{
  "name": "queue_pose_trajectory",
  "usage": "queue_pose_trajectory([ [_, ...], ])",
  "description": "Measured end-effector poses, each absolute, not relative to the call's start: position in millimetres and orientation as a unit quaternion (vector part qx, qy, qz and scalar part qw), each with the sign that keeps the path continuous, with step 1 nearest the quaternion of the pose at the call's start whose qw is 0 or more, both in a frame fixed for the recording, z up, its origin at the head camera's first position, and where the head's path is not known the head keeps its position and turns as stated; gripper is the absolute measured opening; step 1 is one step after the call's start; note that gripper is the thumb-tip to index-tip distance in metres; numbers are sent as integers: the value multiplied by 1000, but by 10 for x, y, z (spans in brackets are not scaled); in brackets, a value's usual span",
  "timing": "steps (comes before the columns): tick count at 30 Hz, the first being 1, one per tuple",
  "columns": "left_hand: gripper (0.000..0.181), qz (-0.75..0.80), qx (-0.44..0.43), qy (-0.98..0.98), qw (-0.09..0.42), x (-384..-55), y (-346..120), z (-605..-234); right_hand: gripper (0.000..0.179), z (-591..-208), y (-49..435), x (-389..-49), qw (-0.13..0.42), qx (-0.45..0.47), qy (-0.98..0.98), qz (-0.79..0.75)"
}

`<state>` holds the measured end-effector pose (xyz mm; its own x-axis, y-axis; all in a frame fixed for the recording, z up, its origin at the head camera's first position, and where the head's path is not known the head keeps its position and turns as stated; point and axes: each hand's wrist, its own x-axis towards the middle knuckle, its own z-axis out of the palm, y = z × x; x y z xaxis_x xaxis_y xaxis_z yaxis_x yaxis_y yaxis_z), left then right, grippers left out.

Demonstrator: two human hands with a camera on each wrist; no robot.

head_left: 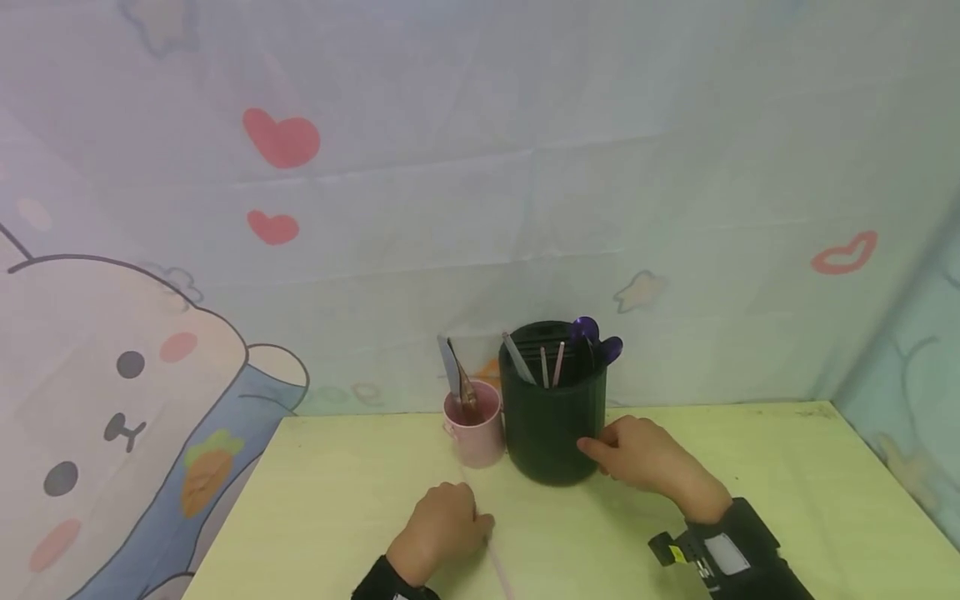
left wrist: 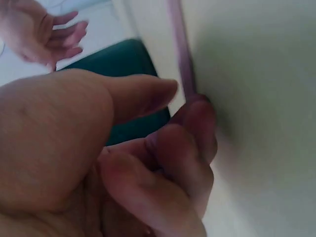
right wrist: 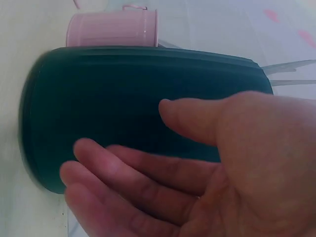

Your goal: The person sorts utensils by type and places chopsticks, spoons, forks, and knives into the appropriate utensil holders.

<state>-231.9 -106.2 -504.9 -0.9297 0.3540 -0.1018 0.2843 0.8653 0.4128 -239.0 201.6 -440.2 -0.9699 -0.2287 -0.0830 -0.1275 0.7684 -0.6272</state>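
In the head view my left hand (head_left: 446, 525) is low over the table, above a thin pink stick (head_left: 498, 571) that lies on the tabletop. The left wrist view shows its fingers loosely bent, index fingertip right at the pink stick (left wrist: 181, 54), thumb apart from it. My right hand (head_left: 648, 458) is at the right side of a dark green cylindrical holder (head_left: 551, 429), thumb and fingers relaxed close to its wall. Purple spoon-like heads (head_left: 585, 329) and several thin sticks (head_left: 558, 364) stand up from that holder.
A small pink bucket (head_left: 480, 437) stands left of the green holder, with a grey flat blade (head_left: 450, 367) and brush-like tools in it. The pale yellow table (head_left: 337, 492) ends at a patterned cloth backdrop (head_left: 420, 208). Dark bands with devices circle both wrists.
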Motion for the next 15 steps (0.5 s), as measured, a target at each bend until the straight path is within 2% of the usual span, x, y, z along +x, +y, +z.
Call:
queue_pose_trajectory([
  [2, 45, 199, 162, 960, 111, -2278, -1038, -5079, 44, -4409, 2028, -2400, 72, -86, 939, -324],
  [5, 42, 189, 159, 962, 117, -2251, -1012, -5099, 46, -4405, 2036, -2407, 63, -79, 941, -323],
  [15, 30, 177, 146, 969, 92, -2332, -1120, -5147, 48, -4374, 2025, -2404, 66, -80, 935, -339],
])
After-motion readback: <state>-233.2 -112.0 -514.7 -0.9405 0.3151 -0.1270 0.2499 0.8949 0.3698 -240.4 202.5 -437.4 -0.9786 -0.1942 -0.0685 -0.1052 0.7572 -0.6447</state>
